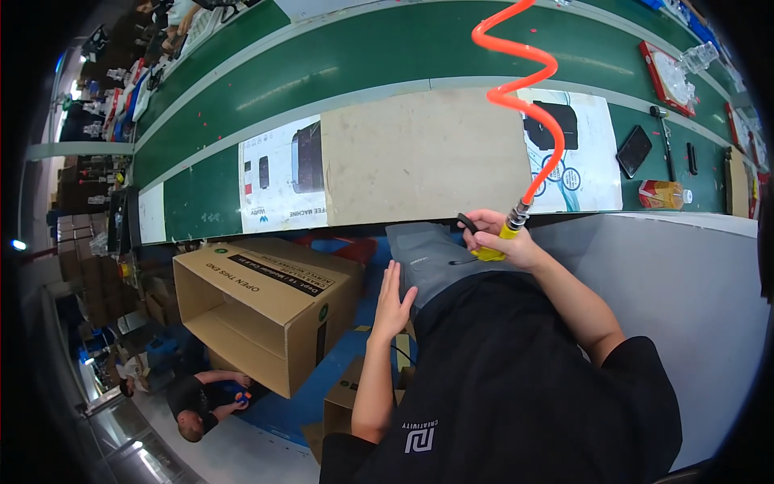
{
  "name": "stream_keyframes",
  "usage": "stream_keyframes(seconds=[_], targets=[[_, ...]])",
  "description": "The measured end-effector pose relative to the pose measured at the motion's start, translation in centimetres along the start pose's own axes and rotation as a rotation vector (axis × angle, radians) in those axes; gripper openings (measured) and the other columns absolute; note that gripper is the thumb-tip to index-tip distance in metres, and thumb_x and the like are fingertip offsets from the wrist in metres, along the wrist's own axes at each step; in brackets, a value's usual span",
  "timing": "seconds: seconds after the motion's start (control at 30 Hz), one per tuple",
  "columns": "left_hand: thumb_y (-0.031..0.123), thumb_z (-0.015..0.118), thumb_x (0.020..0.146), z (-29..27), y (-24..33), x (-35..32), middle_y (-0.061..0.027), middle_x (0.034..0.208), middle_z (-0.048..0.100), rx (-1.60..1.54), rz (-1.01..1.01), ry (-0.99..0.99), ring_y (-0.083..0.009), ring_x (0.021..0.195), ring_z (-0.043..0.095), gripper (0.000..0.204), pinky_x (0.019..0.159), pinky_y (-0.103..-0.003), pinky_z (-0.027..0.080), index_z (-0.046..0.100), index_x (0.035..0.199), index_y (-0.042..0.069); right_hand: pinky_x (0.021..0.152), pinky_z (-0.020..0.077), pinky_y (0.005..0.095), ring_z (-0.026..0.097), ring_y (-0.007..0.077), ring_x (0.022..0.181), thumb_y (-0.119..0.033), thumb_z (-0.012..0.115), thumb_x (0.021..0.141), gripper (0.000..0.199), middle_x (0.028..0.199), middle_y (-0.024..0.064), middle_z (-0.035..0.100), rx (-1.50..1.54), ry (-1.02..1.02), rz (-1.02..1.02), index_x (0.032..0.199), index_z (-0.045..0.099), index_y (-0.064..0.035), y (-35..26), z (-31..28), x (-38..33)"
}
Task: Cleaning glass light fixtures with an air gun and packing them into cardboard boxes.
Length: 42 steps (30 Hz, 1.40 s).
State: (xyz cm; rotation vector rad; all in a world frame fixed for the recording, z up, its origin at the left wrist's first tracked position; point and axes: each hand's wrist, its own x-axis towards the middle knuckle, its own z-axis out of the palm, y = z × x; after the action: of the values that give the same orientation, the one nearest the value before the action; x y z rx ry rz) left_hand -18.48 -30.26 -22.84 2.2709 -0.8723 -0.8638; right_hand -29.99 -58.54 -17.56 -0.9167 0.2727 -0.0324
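Observation:
My right hand (504,236) is closed round a yellow air blow gun (493,249), just in front of the bench edge. A metal coupling joins the gun to an orange coiled hose (532,98) that hangs from above. A thin dark nozzle seems to point left over my grey-clad lap. My left hand (392,305) is held out with its fingers straight and holds nothing. It is beside my lap, to the right of a large open cardboard box (322,292). The gun is apart from my left hand.
A flattened cardboard sheet (423,153) covers part of the green bench (197,194). At right lie a phone (634,151), a ratchet-like tool (666,141) and a small bottle (665,194). A smaller box (343,395) stands low by my left arm. Another person (201,399) is at lower left.

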Motion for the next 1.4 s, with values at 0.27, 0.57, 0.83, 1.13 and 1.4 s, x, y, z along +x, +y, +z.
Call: stream_keyframes(seconds=[0.27, 0.57, 0.83, 1.13, 1.4], targets=[[0.028, 0.059, 0.091, 0.6, -0.8, -0.2, -0.0189, 0.153, 0.024, -0.076, -0.035, -0.169, -0.0319, 0.14, 0.027, 0.07, 0.112, -0.034, 0.026, 0.024, 0.147, 0.004, 0.073, 0.0466, 0.0281, 0.055, 0.011, 0.078, -0.012, 0.058, 0.092, 0.025, 0.085, 0.0035, 0.056, 0.157, 0.029, 0.102, 0.114, 0.052, -0.0026, 3.5, 3.2, 1.8], [0.028, 0.06, 0.091, 1.0, -1.2, -0.4, -0.0208, 0.152, 0.025, -0.081, -0.056, -0.169, -0.0334, 0.14, 0.028, 0.069, 0.111, -0.035, 0.027, 0.026, 0.146, 0.003, 0.071, 0.0439, 0.023, 0.051, 0.0065, 0.078, -0.011, 0.055, 0.095, 0.024, 0.089, 0.002, 0.057, -0.048, 0.14, -0.092, 0.116, 0.049, -0.002, 3.9, 3.5, 1.7], [0.029, 0.061, 0.09, 0.9, -0.8, -0.1, -0.0209, 0.151, 0.026, -0.061, -0.064, -0.189, -0.0337, 0.139, 0.03, 0.069, 0.111, -0.035, 0.028, 0.028, 0.145, 0.003, 0.071, 0.0432, 0.0234, 0.051, 0.0078, 0.079, -0.012, 0.054, 0.095, 0.02, 0.087, 0.0022, 0.056, -0.293, 0.295, -0.238, 0.112, 0.051, -0.0014, 5.1, 2.8, 2.4], [0.033, 0.061, 0.09, 1.3, -0.1, 1.7, -0.0227, 0.152, 0.021, 0.056, 0.04, -0.077, -0.039, 0.137, 0.029, 0.069, 0.111, -0.041, 0.028, 0.03, 0.144, 0.003, 0.071, 0.0435, 0.0247, 0.05, 0.0096, 0.076, -0.011, 0.053, 0.095, 0.021, 0.083, 0.0035, 0.055, 0.135, 0.048, -0.184, 0.113, 0.052, -0.0003, 4.6, 2.5, 1.9], [0.039, 0.058, 0.09, 3.3, 0.1, 5.9, -0.0136, 0.156, 0.015, 0.232, 0.033, -0.046, -0.035, 0.144, 0.013, 0.072, 0.113, -0.054, 0.016, 0.027, 0.147, 0.006, 0.072, 0.0436, 0.024, 0.051, 0.0092, 0.076, -0.009, 0.053, 0.094, 0.021, 0.084, 0.0037, 0.056, -0.051, 0.208, -0.273, 0.113, 0.052, 0.0004, 4.8, 1.3, 2.1]])
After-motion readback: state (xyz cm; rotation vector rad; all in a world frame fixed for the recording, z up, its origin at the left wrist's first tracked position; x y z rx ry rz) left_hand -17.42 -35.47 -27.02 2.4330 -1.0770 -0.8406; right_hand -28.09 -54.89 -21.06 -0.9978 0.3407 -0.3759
